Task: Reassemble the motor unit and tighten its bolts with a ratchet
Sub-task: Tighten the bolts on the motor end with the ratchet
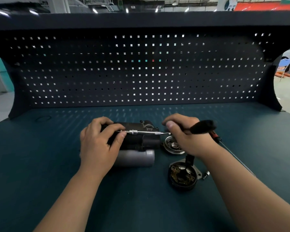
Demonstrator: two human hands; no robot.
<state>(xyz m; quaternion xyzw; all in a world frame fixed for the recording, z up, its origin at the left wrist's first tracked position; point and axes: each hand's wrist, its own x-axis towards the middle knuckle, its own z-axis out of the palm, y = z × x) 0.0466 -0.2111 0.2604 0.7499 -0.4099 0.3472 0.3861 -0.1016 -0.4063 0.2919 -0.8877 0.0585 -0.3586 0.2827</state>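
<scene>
The dark motor body (141,139) lies on its side at the middle of the bench. A grey cylinder (136,158) lies along its near side. My left hand (99,143) rests on the motor's left end, thumb and forefinger pinching the tip of a chrome extension bar (146,132). The bar runs level over the motor to my right hand (182,136), which grips the ratchet by its black handle (202,126). Below that hand lie a silver end cap (172,146) and a round brush holder plate (182,174).
A small chrome socket (206,175) lies right of the brush plate. A red-handled screwdriver (215,137) and a long thin rod (236,156) lie behind my right wrist. A dark pegboard (141,72) walls the back of the blue-green bench (141,206).
</scene>
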